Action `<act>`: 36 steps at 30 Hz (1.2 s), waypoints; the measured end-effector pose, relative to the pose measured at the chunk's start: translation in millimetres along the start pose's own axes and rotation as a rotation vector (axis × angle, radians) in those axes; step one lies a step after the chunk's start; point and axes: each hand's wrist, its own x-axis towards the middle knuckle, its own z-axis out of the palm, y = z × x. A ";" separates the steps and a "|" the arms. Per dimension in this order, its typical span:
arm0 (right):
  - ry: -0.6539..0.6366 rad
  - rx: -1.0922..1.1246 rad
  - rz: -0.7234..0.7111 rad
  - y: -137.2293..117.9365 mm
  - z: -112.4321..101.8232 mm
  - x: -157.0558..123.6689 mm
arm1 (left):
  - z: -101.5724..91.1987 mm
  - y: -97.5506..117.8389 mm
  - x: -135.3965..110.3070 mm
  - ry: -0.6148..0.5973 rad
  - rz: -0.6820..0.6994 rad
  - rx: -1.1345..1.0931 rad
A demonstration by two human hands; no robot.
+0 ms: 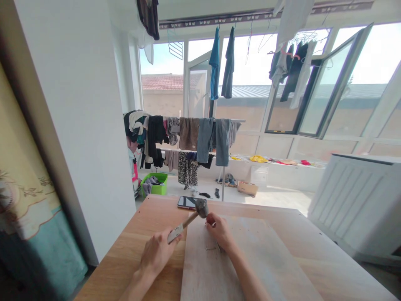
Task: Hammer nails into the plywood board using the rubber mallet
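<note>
My left hand [158,251] is wrapped round the handle of a hammer [190,219] with a light wooden shaft and a grey head. The head is raised just beside the fingers of my right hand [219,232]. Those fingers are pinched together low over a pale, whitish board [263,251]; whatever is between them is too small to make out. Under my right wrist, a few small thin pieces [213,248] lie on the board, partly covered. The board rests flat on a wooden table [156,221].
A phone [188,202] lies near the table's far edge, behind the hammer head. Beyond stand a drying rack with clothes [189,133], a green basket [159,184] and a cardboard box [247,188]. A white wall [75,104] rises at left, a white radiator [351,200] at right.
</note>
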 end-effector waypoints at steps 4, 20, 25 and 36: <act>-0.041 -0.041 0.012 -4.4 -1.8 -2.0 | 0.7 0.4 -0.1 0.013 0.003 -0.004; -0.034 -0.100 0.003 2.1 3.6 0.4 | -4.2 3.3 -1.6 0.028 -0.004 0.028; -0.042 -0.095 0.016 4.2 4.3 0.6 | -8.5 5.8 -2.1 -0.010 -0.024 0.043; -0.038 -0.077 0.004 1.8 2.3 -1.0 | -5.3 1.4 -1.5 0.011 0.026 0.053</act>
